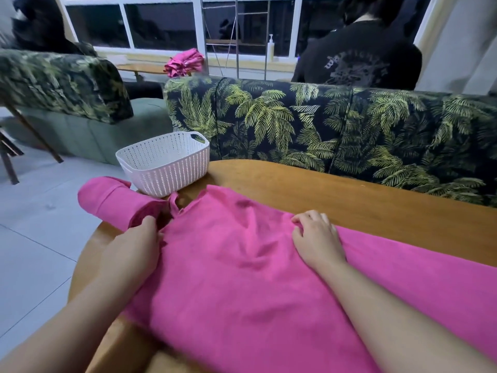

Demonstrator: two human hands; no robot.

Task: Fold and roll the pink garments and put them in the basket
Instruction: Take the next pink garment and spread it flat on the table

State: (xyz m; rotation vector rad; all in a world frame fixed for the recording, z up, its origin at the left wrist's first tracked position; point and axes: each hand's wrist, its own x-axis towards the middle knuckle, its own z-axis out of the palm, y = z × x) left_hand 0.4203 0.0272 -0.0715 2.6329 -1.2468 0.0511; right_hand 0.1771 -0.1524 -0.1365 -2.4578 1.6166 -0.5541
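A pink garment lies spread across the wooden table, its collar toward the far left and one sleeve hanging past the table's left edge. My left hand pinches the fabric by the collar and shoulder. My right hand rests on the garment's far edge with fingertips curled into the cloth. A white perforated basket stands at the table's far left corner, just beyond the collar; nothing shows inside it.
A leaf-print sofa backs the table's far side. More pink garments are piled on a table behind it. A person in a black shirt sits beyond the sofa. Grey tiled floor lies to the left.
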